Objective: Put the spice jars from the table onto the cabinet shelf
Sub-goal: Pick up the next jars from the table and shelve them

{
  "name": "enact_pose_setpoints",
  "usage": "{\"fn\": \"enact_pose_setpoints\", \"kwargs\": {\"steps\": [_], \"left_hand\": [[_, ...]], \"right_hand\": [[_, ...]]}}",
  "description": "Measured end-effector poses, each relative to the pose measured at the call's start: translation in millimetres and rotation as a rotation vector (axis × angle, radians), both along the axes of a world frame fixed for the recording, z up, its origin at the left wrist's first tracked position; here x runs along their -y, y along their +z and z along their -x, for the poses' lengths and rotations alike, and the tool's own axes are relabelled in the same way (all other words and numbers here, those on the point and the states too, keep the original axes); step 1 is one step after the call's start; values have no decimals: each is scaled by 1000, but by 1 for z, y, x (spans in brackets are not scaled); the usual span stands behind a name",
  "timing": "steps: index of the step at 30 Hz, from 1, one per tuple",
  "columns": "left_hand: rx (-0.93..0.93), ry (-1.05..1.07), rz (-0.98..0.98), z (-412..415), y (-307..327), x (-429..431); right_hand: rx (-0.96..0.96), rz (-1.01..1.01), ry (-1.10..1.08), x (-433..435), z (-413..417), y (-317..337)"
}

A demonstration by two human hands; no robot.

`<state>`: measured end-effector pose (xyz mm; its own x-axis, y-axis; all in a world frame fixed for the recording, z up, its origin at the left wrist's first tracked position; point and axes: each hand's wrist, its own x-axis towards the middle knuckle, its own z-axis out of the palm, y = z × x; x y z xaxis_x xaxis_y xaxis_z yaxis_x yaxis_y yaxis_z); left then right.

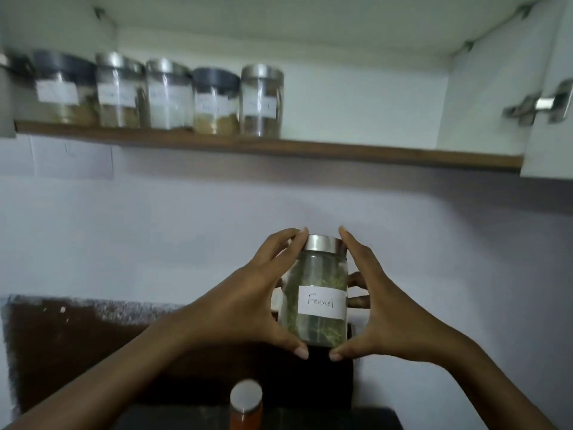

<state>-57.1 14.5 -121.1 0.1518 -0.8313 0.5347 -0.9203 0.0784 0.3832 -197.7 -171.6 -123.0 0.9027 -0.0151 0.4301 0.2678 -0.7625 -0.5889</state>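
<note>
The Fennel jar [316,293], upright, was gripped between the left hand [248,299] and right hand [381,305]; free shelf [387,155] space was seen above, toward the upper right.

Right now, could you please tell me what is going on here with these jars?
A person holds the Fennel jar, glass with a steel lid, upright in front of the wall. The left hand and right hand are wrapped round its sides, below the cabinet shelf. Five labelled jars already stand in a row on the shelf's left part, their labels too blurred to read. An orange-red jar with a silver lid waits on the dark surface below.
</note>
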Motion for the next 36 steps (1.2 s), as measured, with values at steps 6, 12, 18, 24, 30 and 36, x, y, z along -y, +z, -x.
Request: {"fn": "enact_pose_setpoints", "kwargs": {"steps": [6,12,18,24,30,36], "left_hand": [[326,92,143,-20,81,13],[521,159,243,-35,144,24],[648,292,309,-51,192,35],[501,409,357,-80,194,61],[471,619,399,-109,166,78],[616,730,288,-137,139,81]], "right_hand": [[245,236,-28,13,-22,78],[411,386,-55,23,-46,146],[558,513,-141,31,-72,194],[560,561,-189,42,-100,212],[482,458,-210,58,-117,219],[326,391,-191,78,-136,228]]}}
